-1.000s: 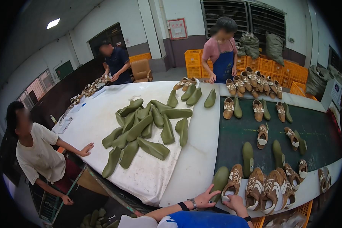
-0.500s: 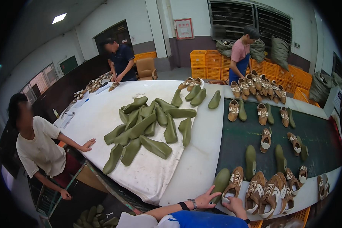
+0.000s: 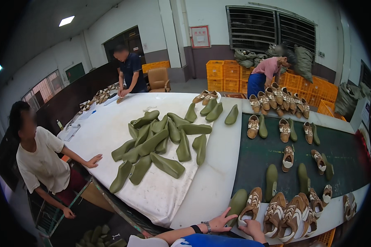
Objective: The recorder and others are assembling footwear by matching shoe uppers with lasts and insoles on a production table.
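At the near edge of the table, my left hand (image 3: 219,222) holds the heel end of a green shoe last (image 3: 238,203), some fingers laid along its side. Just right of it, my right hand (image 3: 252,229) grips a brown sneaker with white stripes (image 3: 251,204) at its heel opening. The sneaker stands toe away from me, close beside the last. Several more brown sneakers (image 3: 274,214) are lined up to the right of my right hand. Two other green lasts (image 3: 271,181) rest on the dark green belt beyond.
A heap of green lasts (image 3: 152,136) covers part of the white-sheeted table (image 3: 169,201). Sneakers and lasts stand in pairs on the belt (image 3: 259,164). Co-workers are at the left (image 3: 45,156), far left (image 3: 132,74) and far right (image 3: 266,72). Orange crates (image 3: 231,74) are stacked behind.
The view has tilted slightly, so my hands and the near shoes sit lower. Both hands stay on the last and the sneaker. The far-right co-worker has bent forward over the shoes.
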`<state>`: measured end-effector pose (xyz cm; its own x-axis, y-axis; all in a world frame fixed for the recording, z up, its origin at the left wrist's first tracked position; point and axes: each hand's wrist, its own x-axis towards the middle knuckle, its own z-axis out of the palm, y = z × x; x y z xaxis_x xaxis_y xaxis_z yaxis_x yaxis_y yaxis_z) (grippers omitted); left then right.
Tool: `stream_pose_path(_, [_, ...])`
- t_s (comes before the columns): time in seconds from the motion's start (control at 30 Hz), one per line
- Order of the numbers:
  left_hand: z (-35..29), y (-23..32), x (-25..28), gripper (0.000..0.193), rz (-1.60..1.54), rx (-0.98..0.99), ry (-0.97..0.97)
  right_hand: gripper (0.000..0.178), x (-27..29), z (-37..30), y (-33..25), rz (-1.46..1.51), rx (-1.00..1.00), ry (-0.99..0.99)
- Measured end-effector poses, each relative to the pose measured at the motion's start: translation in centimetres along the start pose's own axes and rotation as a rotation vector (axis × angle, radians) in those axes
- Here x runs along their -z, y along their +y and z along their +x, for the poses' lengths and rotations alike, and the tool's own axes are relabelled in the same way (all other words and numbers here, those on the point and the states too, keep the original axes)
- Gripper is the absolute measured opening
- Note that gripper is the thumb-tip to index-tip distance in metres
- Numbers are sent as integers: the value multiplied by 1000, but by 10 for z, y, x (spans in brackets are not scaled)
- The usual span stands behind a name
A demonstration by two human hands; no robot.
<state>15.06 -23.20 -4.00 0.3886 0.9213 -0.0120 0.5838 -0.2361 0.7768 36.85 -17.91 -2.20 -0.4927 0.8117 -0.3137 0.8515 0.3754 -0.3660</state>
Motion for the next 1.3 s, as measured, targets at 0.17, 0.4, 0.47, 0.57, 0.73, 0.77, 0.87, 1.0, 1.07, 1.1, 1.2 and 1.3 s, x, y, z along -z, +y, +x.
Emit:
stream_pose_path(0.17, [-1, -4, -1, 66, 23, -10, 22, 47, 1, 1, -1, 8, 23, 4])
stream_pose_path(0.4, [0, -4, 0, 66, 31, 30, -6, 45, -2, 2, 0, 1, 28, 23])
stream_pose_path(0.47, [2, -4, 0, 66, 10, 39, -16, 45, -1, 2, 0, 0, 13, 28])
stream_pose_path(0.57, [1, -3, 2, 66, 23, 14, -7, 47, 1, 2, -3, 1, 17, 11])
stream_pose_path(0.73, [-2, 0, 6, 67, -1, 42, -26, 56, 3, -2, -9, 69, -13, 48])
stream_pose_path(0.77, [-2, -7, 2, 67, 10, 7, 8, 58, 0, -2, -8, 72, -19, 59])
stream_pose_path(0.87, [0, -11, 2, 67, 44, -92, 64, 61, 0, -4, -13, 84, -38, 93])
stream_pose_path(1.0, [6, 2, 15, 61, 81, 24, -44, 62, 3, -8, -15, 99, -66, 104])
stream_pose_path(1.07, [10, -4, 19, 53, 101, 11, 31, 59, -1, -4, -19, 106, -68, 91])
stream_pose_path(1.1, [17, -7, 25, 52, 99, 60, -17, 58, 0, -5, -21, 133, -32, 122])
stream_pose_path(1.2, [47, -19, 33, 49, 60, -81, 97, 55, -8, -12, -18, 171, -60, 155])
stream_pose_path(1.3, [95, -33, 32, 47, -44, -86, 165, 51, -12, -18, -17, 213, -69, 197])
